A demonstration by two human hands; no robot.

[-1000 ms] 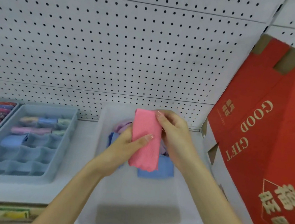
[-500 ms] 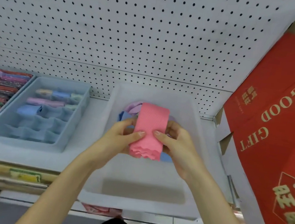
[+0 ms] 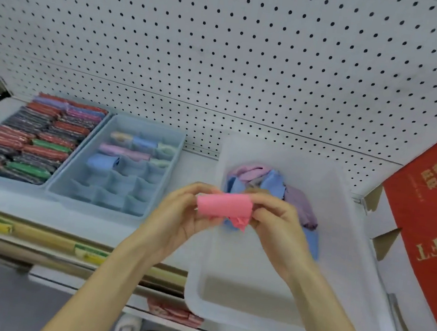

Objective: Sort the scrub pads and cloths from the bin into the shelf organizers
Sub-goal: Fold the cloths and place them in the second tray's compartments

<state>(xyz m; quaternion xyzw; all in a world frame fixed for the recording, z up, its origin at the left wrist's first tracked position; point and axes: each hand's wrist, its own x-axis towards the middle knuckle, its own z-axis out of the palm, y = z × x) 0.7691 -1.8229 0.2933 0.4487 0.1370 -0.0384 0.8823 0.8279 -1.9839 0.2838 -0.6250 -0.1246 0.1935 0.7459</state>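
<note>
A pink cloth (image 3: 223, 204), rolled into a short tube, is held between both hands above the left edge of the translucent white bin (image 3: 347, 239). My left hand (image 3: 176, 215) grips its left end and my right hand (image 3: 278, 224) pinches its right end, where a loose corner hangs down. Blue, purple and pink cloths (image 3: 268, 180) lie heaped at the back of the bin. The pale blue divided organizer (image 3: 175, 142) stands to the left, with rolled cloths in its back cells. A second tray (image 3: 95, 131) further left is packed with coloured scrub pads.
A red gift carton (image 3: 435, 212) leans against the bin's right side. White pegboard (image 3: 227, 54) backs the shelf. The shelf's front edge (image 3: 47, 236) carries yellow and green price tags. Shoes and the floor show below.
The pink cloth hung long and flat a second ago; it is now rolled into a short horizontal tube. Both hands moved left with it, and the view tilted down and left.
</note>
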